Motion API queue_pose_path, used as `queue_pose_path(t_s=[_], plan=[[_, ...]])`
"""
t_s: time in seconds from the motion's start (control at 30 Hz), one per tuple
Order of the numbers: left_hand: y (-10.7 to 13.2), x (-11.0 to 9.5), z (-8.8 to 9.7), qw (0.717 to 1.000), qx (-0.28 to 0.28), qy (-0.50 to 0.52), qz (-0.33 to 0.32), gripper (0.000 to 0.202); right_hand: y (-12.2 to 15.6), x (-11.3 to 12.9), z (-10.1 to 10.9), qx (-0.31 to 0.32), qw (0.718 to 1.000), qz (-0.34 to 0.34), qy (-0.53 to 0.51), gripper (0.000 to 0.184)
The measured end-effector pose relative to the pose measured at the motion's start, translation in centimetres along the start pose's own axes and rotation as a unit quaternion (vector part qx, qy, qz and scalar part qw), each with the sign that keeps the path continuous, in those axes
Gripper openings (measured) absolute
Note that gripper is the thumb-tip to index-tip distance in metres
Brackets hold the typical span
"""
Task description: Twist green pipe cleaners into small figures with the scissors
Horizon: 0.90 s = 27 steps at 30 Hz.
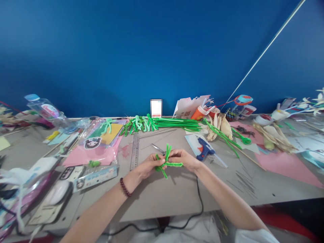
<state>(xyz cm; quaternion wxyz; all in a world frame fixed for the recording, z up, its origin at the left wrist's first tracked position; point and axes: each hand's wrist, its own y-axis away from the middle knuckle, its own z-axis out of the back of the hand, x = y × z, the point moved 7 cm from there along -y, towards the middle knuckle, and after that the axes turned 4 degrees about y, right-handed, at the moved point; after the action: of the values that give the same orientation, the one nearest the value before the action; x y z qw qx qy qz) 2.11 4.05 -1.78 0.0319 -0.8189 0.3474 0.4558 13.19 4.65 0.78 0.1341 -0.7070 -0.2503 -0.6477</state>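
Left hand: the bare left hand (149,165), with a dark red beaded bracelet (125,187) at its wrist, is nearly closed, thumb and fingers pinching the near left part of the craft piece.
Right hand: the bare right hand (183,158) has its fingers curled in, fingertips gripping the same piece at its far right side, close to the left fingertips.
Green craft piece: a bright green, fuzzy pipe-cleaner piece (174,164) is between both hands, above the middle of the table; its arms spread from a centre partly hidden by fingers, one set pointing up, one reaching right, one slanting toward the near side.
Just beyond the hands: silvery pointed scissors (157,147), partly covered; to their left, a clear straight ruler (134,152).
Room on the right: a blue glue gun (206,148) with an orange part bounds the far right; thin dark wire pieces (245,185) are scattered farther right.
Room on the left: pink paper sheets (98,157) under clear plastic.
Near side: grey tabletop (152,206) shows from the hands to the near edge, where a black cable (200,199) hangs over.
Far side: long green fuzzy stems (177,124) lie in a bundle before a plain blue wall (152,50).
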Motion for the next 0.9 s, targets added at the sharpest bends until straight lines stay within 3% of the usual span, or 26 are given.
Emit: queue_pose_path(t_s=[0.17, 0.3, 0.4, 0.47, 0.57, 0.67, 0.77, 0.9], plan=[[-0.1, -1.0, -0.4, 0.999, 0.019, -0.021, -0.028, 0.02, -0.3, -0.2, -0.1, -0.002, 0.998, 0.008, -0.057, 0.031], [-0.1, -2.7, 0.5, 0.989, -0.019, -0.087, -0.116, 0.023, -0.5, -0.4, 1.0, -0.093, 0.994, 0.006, -0.063, 0.03], [0.3, -3.8, 0.8, 0.958, -0.06, -0.202, -0.195, 0.036, -0.5, -0.5, 1.5, -0.134, 0.99, 0.001, -0.048, 0.027], [0.7, -4.4, 0.6, 0.913, -0.09, -0.301, -0.259, 0.048, -0.6, -0.7, 1.8, -0.154, 0.987, -0.007, -0.048, 0.027], [1.7, -5.0, -0.3, 0.808, -0.141, -0.449, -0.355, 0.058, -0.7, -1.1, 2.0, -0.178, 0.983, -0.021, -0.047, 0.027], [2.6, -5.0, -1.5, 0.703, -0.144, -0.549, -0.429, 0.039, -0.9, -1.2, 1.7, -0.17, 0.984, -0.017, -0.048, 0.028], [3.2, -4.9, -2.4, 0.619, -0.133, -0.618, -0.467, 0.02, -0.8, -1.0, 1.1, -0.149, 0.987, 0.0, -0.053, 0.029], [4.7, -5.5, -3.1, 0.517, -0.19, -0.649, -0.525, 0.011, -0.6, -0.5, 0.6, -0.126, 0.99, 0.011, -0.065, 0.029]])
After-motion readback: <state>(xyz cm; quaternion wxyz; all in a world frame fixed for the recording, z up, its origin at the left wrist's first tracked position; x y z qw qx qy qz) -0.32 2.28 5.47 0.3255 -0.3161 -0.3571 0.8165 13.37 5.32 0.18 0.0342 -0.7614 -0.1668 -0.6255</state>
